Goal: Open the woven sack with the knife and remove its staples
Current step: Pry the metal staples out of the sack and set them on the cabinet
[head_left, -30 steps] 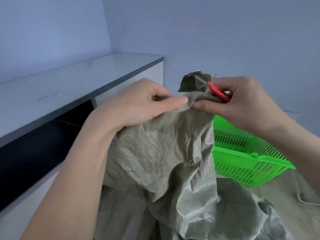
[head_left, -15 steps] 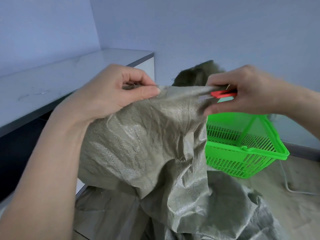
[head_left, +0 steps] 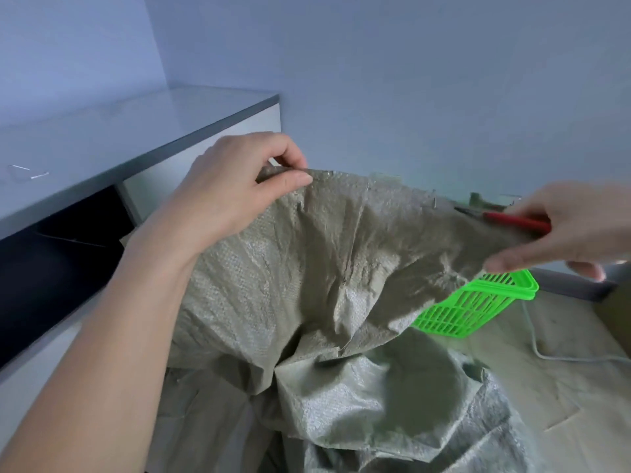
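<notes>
Sackcloth heaped low in front belongs to the woven sack [head_left: 341, 268], whose upper edge is lifted and stretched level between two hands, probably so the stapled hem lies taut and easy to work along. Left hand [head_left: 235, 192] pinches that hem between thumb and curled fingers, while the right hand [head_left: 566, 230] grips the cloth's other end together with the red-handled knife [head_left: 515, 221], its tip seemingly laid along the edge near small metal staples [head_left: 433, 201]. Beyond stand a green plastic basket [head_left: 478, 308] on the floor and a grey-topped cabinet [head_left: 136, 131] against the wall.
</notes>
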